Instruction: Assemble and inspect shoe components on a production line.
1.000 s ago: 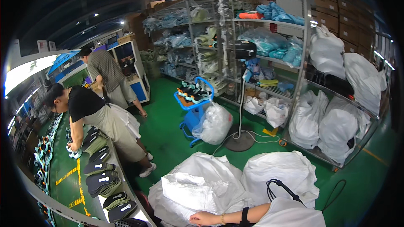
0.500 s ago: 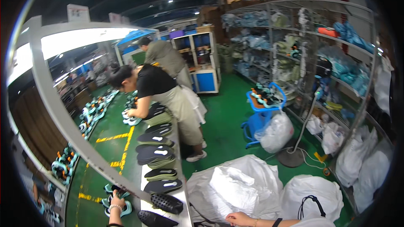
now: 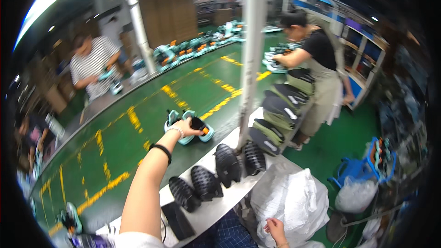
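Note:
Over the green conveyor belt (image 3: 151, 124), my left hand (image 3: 184, 128) reaches out and grips a mint-and-black shoe (image 3: 206, 133) with an orange tab by my thumb. Its mate, another mint shoe (image 3: 172, 118), stands close beside it, partly hidden by the hand. My right hand (image 3: 275, 229) is low in front of a white sack (image 3: 294, 197), its fingers loosely bent and apart, with nothing visible in them. Between my hands, several black ribbed shoe inserts (image 3: 206, 183) line the white ledge (image 3: 229, 198).
Stacked olive and black insoles (image 3: 271, 131) continue along the ledge beside a white post (image 3: 250, 59). A co-worker (image 3: 317, 50) handles shoes farther along; another person (image 3: 94, 64) works across the belt. A blue cart (image 3: 353, 170) stands on the right. More shoes (image 3: 202, 48) line the far side.
The view has swung left, toward the belt. My left hand stays at the mint shoe pair and now grips one shoe. My right hand remains low by the white sack.

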{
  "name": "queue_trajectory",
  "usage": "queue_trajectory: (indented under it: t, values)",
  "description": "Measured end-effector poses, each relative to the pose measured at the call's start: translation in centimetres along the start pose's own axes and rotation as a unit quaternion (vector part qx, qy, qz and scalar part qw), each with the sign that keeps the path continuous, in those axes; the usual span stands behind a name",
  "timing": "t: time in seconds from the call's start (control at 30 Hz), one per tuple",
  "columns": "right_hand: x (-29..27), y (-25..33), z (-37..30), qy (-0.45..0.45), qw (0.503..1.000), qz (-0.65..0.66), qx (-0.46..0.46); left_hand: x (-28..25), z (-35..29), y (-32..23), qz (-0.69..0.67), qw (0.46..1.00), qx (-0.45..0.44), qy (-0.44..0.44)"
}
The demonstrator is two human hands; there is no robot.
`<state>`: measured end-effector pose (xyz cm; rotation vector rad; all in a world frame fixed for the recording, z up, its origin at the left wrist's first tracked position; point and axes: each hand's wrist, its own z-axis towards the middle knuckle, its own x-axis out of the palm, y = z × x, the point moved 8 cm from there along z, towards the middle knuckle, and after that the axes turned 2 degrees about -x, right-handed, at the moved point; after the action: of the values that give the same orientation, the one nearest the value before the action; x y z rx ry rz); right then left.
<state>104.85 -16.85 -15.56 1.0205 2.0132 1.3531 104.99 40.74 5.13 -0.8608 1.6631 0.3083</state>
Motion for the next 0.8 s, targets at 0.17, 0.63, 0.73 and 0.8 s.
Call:
queue_trajectory:
  t: [0.17, 0.63, 0.73, 0.8]
  values:
    - [0.8, -1.2, 1.1, 0.050, 0.998, -0.043, 0.012, 1.0, -7.5, 7.8, 0.022, 0.999, -0.038, -0.007]
    - [3.3, -0.4, 2.9, 0.170, 0.981, -0.086, -0.042, 5.0, -28.6, 17.6, -0.018, 0.977, -0.152, -0.147]
    - [3.5, -1.2, 2.7, 0.189, 0.977, -0.072, -0.066, 4.7, -30.4, 17.8, -0.043, 0.953, -0.063, -0.292]
    - [2.5, -2.3, 3.0, 0.171, 0.982, -0.062, -0.041, 4.9, -28.7, 19.6, -0.053, 0.943, -0.149, -0.291]
